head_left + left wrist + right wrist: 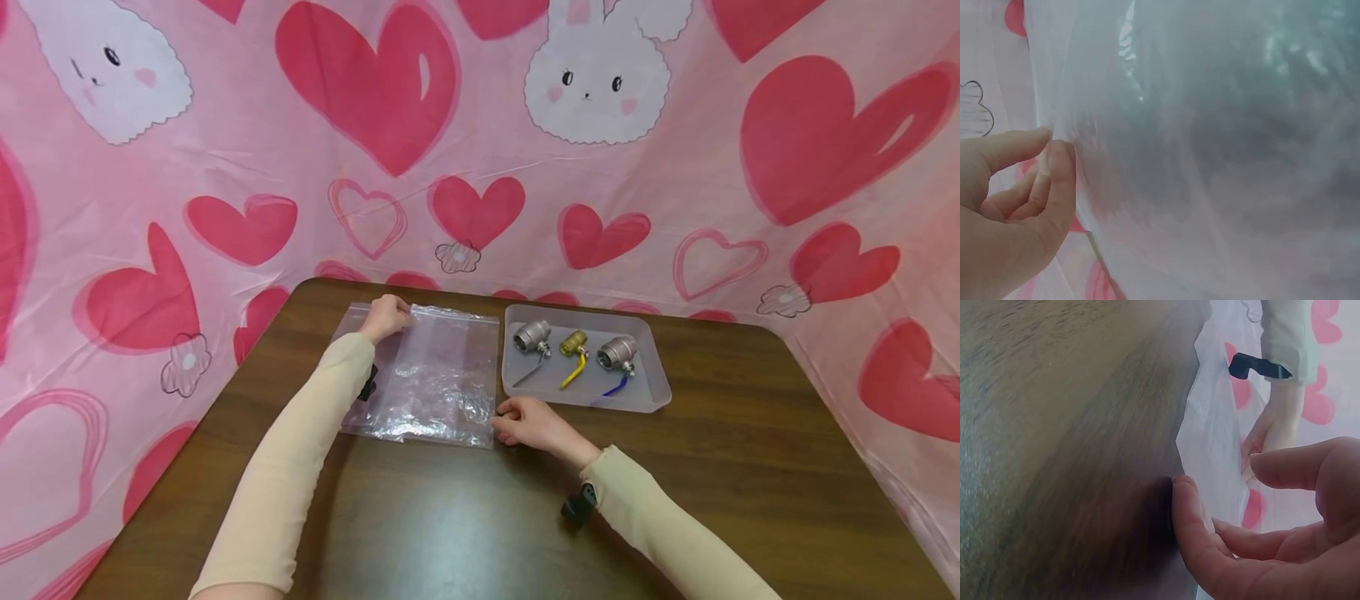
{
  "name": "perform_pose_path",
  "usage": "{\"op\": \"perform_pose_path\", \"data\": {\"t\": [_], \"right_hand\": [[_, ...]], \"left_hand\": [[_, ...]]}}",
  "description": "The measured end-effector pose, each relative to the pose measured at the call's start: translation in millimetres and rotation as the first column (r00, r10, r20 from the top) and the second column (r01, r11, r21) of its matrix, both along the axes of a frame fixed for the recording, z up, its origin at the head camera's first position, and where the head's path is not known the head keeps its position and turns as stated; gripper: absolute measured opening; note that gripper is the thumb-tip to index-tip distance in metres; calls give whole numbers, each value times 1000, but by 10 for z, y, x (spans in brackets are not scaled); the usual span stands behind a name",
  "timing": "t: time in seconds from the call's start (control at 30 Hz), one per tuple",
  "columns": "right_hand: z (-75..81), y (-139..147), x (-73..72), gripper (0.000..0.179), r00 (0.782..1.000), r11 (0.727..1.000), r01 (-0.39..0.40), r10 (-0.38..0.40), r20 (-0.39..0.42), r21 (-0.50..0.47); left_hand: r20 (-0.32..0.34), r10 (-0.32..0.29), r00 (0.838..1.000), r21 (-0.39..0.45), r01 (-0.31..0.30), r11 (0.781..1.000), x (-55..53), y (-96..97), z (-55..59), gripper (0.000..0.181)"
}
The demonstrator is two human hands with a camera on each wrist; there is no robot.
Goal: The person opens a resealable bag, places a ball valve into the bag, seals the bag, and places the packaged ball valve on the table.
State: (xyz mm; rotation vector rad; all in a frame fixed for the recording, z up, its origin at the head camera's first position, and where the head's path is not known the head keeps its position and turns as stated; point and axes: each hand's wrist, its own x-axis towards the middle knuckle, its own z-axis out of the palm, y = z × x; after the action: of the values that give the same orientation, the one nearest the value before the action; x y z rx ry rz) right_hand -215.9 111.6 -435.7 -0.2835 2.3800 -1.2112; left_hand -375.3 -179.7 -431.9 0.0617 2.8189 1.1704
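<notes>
A clear plastic zip bag (pixel 442 367) lies flat on the table, its zip strip along the far edge. At that far edge my left hand (pixel 386 318) pinches the bag; the left wrist view shows thumb and forefinger meeting on the film. My right hand (pixel 536 427) is at the near right corner of the bag. In the right wrist view its fingers (pixel 1188 512) touch the film's edge, while the thumb stands apart from them.
Right of the bag stands a translucent plastic tray (pixel 660 379) holding a grey-handled ball valve (pixel 532 336), a brass one with a yellow handle (pixel 573 343) and a blue-handled one (pixel 618 353). A pink heart-patterned cloth (pixel 480 275) hangs behind the wooden table (pixel 750 417).
</notes>
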Motion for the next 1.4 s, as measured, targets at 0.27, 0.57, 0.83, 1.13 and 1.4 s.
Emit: {"op": "perform_pose_path", "data": {"t": [0.27,0.57,0.83,1.13,1.4], "right_hand": [[21,-7,-5,37,999,1000,16,-16,46,0],[35,-18,-1,37,999,1000,3,-2,54,-23],[33,-38,-25,47,996,999,42,-39,83,-33],[33,-48,-44,41,996,999,27,-24,81,-31],[11,-37,-3,20,999,996,-11,15,48,-83]], "left_hand": [[61,8,998,139,-17,990,18,-63,-23,29],[153,-41,987,330,-12,944,63,-181,-29,32],[152,-76,985,425,4,905,142,-322,-51,32],[152,-98,983,477,14,879,181,-398,-52,32],[114,-163,980,548,75,833,245,-466,-44,25]]}}
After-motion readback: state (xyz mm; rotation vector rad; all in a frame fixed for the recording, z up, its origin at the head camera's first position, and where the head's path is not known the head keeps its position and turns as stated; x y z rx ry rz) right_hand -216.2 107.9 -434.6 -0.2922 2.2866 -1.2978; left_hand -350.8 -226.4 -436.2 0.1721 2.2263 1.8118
